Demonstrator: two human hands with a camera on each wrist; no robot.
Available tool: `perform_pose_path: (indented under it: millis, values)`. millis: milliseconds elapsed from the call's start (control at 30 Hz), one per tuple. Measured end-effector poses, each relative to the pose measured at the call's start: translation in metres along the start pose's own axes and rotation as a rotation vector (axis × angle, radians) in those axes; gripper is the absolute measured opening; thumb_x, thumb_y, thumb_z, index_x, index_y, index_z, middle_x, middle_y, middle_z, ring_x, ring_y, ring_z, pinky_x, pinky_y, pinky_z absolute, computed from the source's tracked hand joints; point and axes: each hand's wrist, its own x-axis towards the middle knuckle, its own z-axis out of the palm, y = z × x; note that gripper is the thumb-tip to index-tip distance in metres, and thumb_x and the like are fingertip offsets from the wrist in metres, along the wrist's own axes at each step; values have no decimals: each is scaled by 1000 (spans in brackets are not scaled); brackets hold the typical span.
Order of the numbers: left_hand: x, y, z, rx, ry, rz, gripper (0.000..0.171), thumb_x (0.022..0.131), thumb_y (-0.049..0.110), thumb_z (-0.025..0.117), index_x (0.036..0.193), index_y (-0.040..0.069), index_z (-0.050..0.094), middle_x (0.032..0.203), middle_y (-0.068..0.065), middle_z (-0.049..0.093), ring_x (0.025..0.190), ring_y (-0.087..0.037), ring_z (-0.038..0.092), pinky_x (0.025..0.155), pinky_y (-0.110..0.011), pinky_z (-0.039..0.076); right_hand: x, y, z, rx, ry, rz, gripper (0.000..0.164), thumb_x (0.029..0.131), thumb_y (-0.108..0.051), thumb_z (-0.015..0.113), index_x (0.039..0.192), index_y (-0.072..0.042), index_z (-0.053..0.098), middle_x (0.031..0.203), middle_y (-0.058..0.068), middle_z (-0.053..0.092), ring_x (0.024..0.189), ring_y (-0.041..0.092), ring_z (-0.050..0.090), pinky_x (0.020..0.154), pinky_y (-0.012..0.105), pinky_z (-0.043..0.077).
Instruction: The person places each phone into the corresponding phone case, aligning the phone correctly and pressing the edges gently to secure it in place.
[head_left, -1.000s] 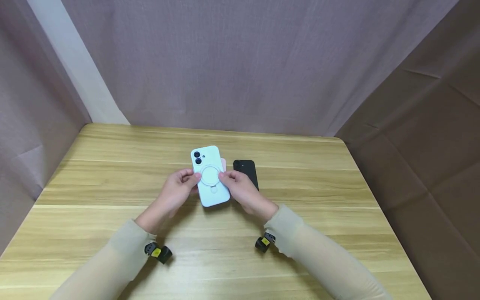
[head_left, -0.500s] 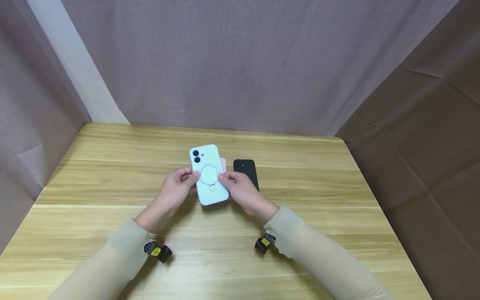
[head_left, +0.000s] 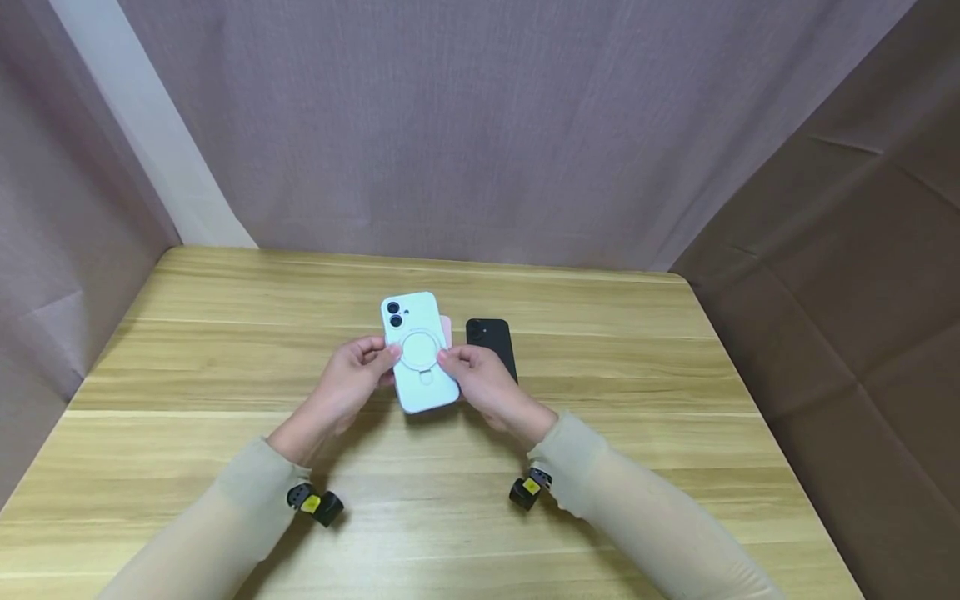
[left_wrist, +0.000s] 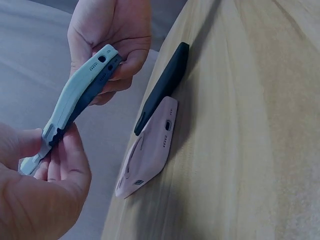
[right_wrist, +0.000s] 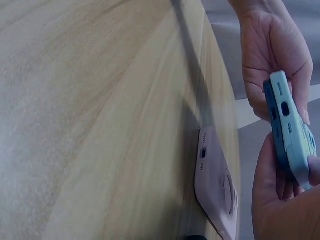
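Both hands hold a pale phone case with a round ring on its back, raised above the table. A darker blue phone lies against the case's inner side; at the port end their edges stand slightly apart in the wrist views. My left hand pinches the left edge, thumb on the back and fingers beneath. On the right edge, my right hand grips in the same way. Two camera lenses show through the case's upper left corner. The phone's screen side is hidden in the head view.
A pink phone case lies on the wooden table, mostly hidden under the held case in the head view. Right of it lies a black phone or case, partly behind my right hand. Curtains hang behind the table.
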Motion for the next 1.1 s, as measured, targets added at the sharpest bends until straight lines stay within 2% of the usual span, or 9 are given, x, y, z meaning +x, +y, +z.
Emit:
perform_pose_path:
  millis: [133,300,400,533,900,1100]
  values:
    - [-2,1,0,-14,-43,-10,35,97,13,59,123,-10,51,107,-19,64,94,-25,65,88,-37,53,1,0,-1,6,35,-18,30,101,-27,53,113,-2,64,99,10,68,85,18,65,79,36,55]
    - [-6,-2,2,13,-188,-42,37,97,17,59,123,-9,51,109,-21,64,97,-32,65,88,-40,53,3,-2,-4,39,102,-31,29,100,-30,54,111,-6,64,101,9,68,87,18,65,76,33,55]
    - [-8,-4,3,7,-242,-47,36,97,15,59,121,-11,51,107,-22,63,100,-40,63,89,-42,53,4,-4,-6,46,130,-30,28,100,-31,54,111,-7,65,101,8,68,88,20,65,74,31,55]
    - [-10,-4,4,1,-247,-40,34,96,12,60,119,-11,51,104,-23,64,101,-45,61,89,-42,52,5,-5,-7,56,132,-11,29,100,-32,55,113,-8,64,102,9,68,86,20,65,73,30,55]
    - [-10,-6,4,38,-217,6,29,96,10,60,114,-11,54,100,-21,62,95,-42,63,87,-41,54,5,-6,-5,70,124,3,30,99,-31,55,114,-6,64,102,10,67,85,20,65,73,32,56]
    - [-9,-6,5,55,-198,22,24,96,7,58,112,-11,55,98,-21,61,95,-42,62,86,-44,54,5,-6,-3,80,126,11,30,99,-31,55,114,-6,64,102,10,67,85,20,66,76,35,56]
